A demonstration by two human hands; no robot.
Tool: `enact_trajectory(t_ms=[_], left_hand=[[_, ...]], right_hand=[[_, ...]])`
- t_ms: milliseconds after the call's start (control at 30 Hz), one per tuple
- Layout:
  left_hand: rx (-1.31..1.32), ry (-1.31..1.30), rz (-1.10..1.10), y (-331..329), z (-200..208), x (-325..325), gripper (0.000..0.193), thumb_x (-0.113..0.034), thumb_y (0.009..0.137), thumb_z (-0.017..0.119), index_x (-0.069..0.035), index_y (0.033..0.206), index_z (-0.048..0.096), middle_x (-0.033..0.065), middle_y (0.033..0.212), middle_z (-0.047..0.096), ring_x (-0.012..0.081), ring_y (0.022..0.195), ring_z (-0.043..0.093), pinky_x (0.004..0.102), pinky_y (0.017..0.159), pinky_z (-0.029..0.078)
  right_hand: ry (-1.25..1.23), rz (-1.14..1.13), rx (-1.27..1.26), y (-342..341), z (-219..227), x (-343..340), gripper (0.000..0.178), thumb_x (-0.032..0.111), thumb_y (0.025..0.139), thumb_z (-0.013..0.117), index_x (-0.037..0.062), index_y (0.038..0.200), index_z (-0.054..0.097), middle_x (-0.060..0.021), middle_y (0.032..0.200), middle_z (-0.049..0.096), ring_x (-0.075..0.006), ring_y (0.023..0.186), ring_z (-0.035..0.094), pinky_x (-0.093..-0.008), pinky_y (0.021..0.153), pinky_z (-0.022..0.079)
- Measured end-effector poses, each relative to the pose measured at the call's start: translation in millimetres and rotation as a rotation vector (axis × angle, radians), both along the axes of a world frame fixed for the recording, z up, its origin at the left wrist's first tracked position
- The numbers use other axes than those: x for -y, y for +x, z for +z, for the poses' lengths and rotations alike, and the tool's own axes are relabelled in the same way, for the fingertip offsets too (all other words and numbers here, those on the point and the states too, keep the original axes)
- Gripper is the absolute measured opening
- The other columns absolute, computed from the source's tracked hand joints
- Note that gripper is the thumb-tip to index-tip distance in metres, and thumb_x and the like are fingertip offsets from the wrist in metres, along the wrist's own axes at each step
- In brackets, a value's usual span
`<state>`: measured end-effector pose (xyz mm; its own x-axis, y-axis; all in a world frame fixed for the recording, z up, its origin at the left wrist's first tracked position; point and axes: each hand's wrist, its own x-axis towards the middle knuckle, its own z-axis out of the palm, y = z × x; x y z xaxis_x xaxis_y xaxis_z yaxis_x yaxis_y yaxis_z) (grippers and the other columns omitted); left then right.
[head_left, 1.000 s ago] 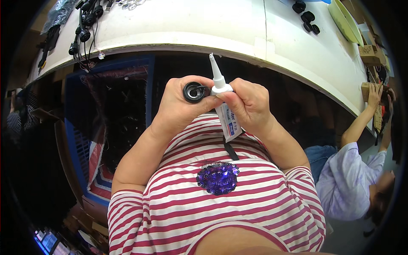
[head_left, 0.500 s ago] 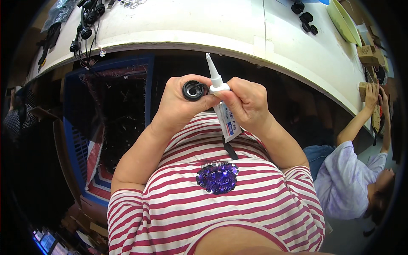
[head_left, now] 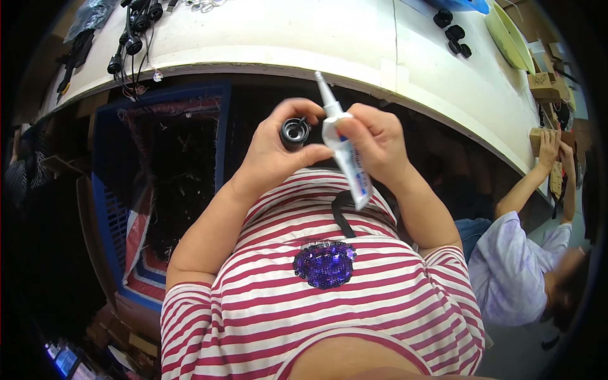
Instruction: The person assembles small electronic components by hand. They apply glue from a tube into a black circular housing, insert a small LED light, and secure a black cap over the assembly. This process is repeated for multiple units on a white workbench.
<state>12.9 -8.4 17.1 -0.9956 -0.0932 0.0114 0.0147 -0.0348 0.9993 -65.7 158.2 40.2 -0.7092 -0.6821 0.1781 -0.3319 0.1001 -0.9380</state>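
Note:
A round black fitting with a hollow, silvery centre sits in the curl of my left hand, its open end facing up. The index finger and thumb of that hand reach past it toward the right. My right hand grips a white squeeze tube with blue print, pinching it just below the collar. Its long white nozzle points up and slightly left, beside the fitting and apart from it. Both hands are in front of my striped shirt, before the table edge.
A white table runs across the top. Black cables with sockets lie at its left, black round parts and a yellow-green basin at its right. A blue crate stands below left. A co-worker handles cardboard at right.
My hands have drawn apart a little. The tube has tilted and shifted slightly right, away from the fitting. My left thumb and index finger no longer touch the tube's collar.

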Motion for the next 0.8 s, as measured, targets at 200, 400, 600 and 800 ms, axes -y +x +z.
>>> enact_trajectory(t_ms=[200, 400, 600, 800], left_hand=[[-0.133, 0.227, -0.070, 3, -23, 2, 0.040, -0.020, 0.081, 0.065, -0.007, 0.112, 0.043, 0.0028, 0.108, 0.035, 0.0060, 0.079, 0.044, 0.0176, 0.066, 0.041], [-0.134, 0.060, -0.146, 5, -22, -5, 0.037, -0.033, 0.087, 0.055, -0.006, 0.113, 0.054, 0.0018, 0.102, 0.041, 0.0058, 0.073, 0.043, 0.0188, 0.063, 0.038], [-0.192, 0.112, -0.081, 11, -2, -1, 0.036, -0.040, 0.081, 0.059, -0.005, 0.078, 0.053, -0.0048, 0.065, 0.042, 0.0040, 0.059, 0.037, 0.0190, 0.053, 0.029], [-0.105, 0.010, -0.134, 10, 23, -5, 0.026, -0.022, 0.077, 0.058, -0.003, 0.062, 0.049, -0.0002, 0.062, 0.042, 0.0074, 0.059, 0.037, 0.0224, 0.054, 0.027]], right_hand=[[-0.466, 0.148, 0.914, -11, 7, -28, 0.029, 0.028, 0.091, 0.050, 0.0002, 0.086, 0.058, -0.0004, 0.060, 0.052, -0.0060, 0.046, 0.042, -0.0193, 0.044, 0.032], [-0.556, 0.209, 1.071, -1, 13, -33, 0.034, 0.032, 0.093, 0.043, 0.0027, 0.079, 0.055, -0.0006, 0.049, 0.043, -0.0063, 0.039, 0.031, -0.0213, 0.041, 0.026], [-0.490, 0.256, 1.150, 8, 23, -43, 0.034, 0.031, 0.094, 0.043, 0.0016, 0.081, 0.054, -0.0002, 0.046, 0.043, -0.0060, 0.036, 0.031, -0.0211, 0.039, 0.027], [-0.485, 0.401, 1.310, 17, 24, -50, 0.037, 0.028, 0.097, 0.034, 0.0030, 0.077, 0.052, 0.0011, 0.045, 0.043, -0.0044, 0.033, 0.032, -0.0208, 0.035, 0.029]])
